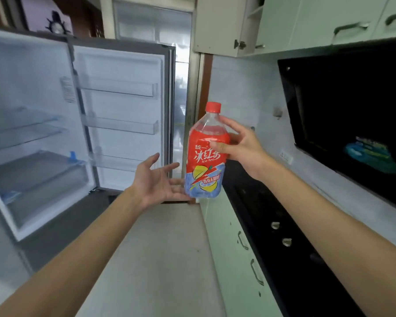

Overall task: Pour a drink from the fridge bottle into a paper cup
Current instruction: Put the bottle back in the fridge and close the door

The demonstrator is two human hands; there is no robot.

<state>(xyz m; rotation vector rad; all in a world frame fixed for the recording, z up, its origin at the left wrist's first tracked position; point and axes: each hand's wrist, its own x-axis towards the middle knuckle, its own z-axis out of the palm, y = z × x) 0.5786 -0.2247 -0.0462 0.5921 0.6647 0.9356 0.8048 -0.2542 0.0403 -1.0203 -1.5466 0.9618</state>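
A: Hands, 2 listed. Right hand (239, 145): wrapped round the upper body of the ice tea bottle (205, 156), thumb across the label, fingers behind the shoulder. Left hand (160, 179): palm up, fingers spread, holding nothing.

B: Position of the bottle against the left hand?

A: Upright in the air, its base just beside the left fingertips and slightly above them. Contact between fingertips and base could not be told. Red cap (213, 107): 1, on the neck, above the right hand.

B: Other items?

A: Fridge (32, 110): door open, shelves bare, out beyond the left hand. Counter (160, 248): under both forearms. Black hob (284, 236): below the right forearm, with a dark hood (352, 110) above it. Paper cup: 0 in view.

B: Stage of the task?

A: By my reading, bottle fetched; cap not yet off, nothing poured.

B: Risks entered?

A: 3. First, the 1-handed grip sat high on a tall bottle that may be cold and damp; a slip would drop it unless the left palm took the base. Second, the drink looked foamy under the neck; a quick twist of the cap could make it spill over. Third, the fridge door stood open and could be left so.
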